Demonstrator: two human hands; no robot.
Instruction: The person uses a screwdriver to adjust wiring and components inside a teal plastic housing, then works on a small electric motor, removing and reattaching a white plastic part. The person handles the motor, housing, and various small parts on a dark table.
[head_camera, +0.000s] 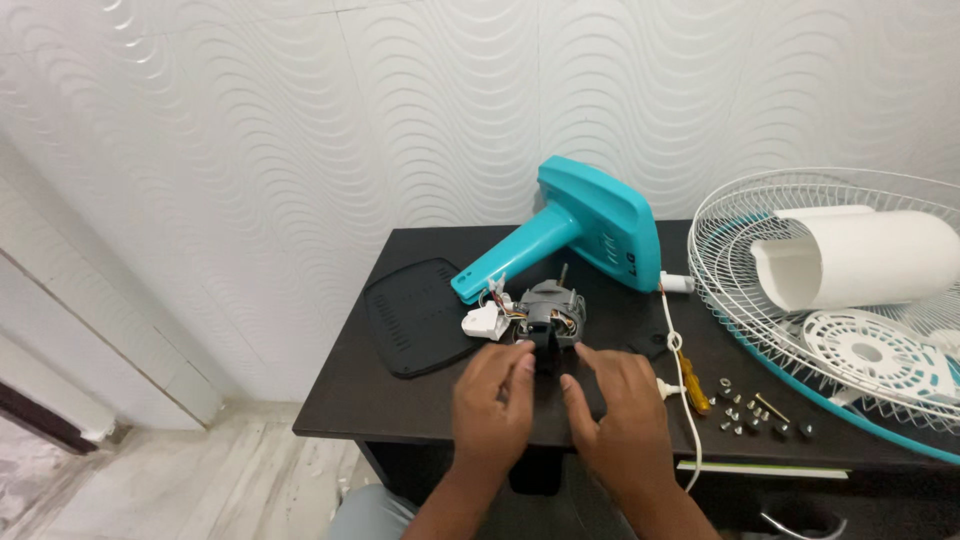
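A grey fan motor (551, 313) with coloured wires and a white connector block (483, 322) sits on the dark table (400, 395). Both my hands reach to its near side. My left hand (492, 405) has its fingertips on a small black part (545, 352) at the motor's front. My right hand (617, 410) touches the same part from the right, fingers curled. Whether either hand fully grips it is hidden by the fingers. Behind the motor lies the teal fan stand and base (580, 230) on its side.
A black oval cover plate (415, 315) lies left of the motor. A white cord (680, 370), a yellow-handled screwdriver (692, 385) and several loose screws (750, 410) lie to the right. A white wire fan guard (830, 300) holds a white housing (860, 258).
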